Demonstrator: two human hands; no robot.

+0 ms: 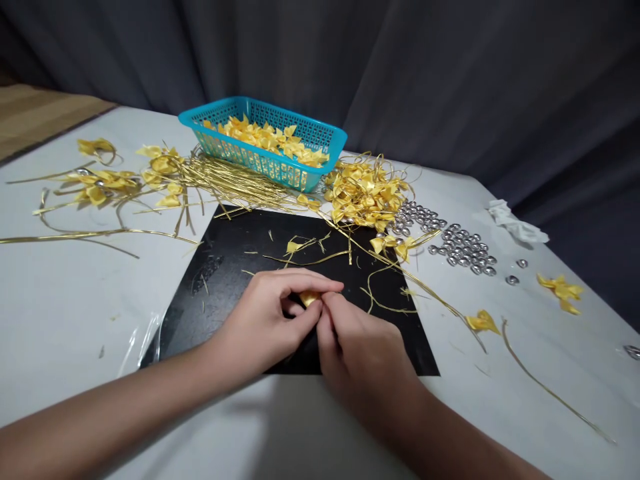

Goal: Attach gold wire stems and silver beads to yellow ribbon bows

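Note:
Over the black mat my two hands meet at the fingertips. My left hand is closed around a yellow satin ribbon bow, only a small part of which shows between thumb and index finger. My right hand is pinched beside it, its fingertips touching the left thumb and the bow's edge; what exactly lies in that pinch is hidden. Just beyond the hands, scraps of gold cord and a small yellow ribbon piece lie on the mat.
A turquoise basket of yellow bows stands at the back. Before it lie gold cords; to its right is a heap of corded bows. Silver beads, a white crumpled cloth and loose bows spread rightward; more bows lie left.

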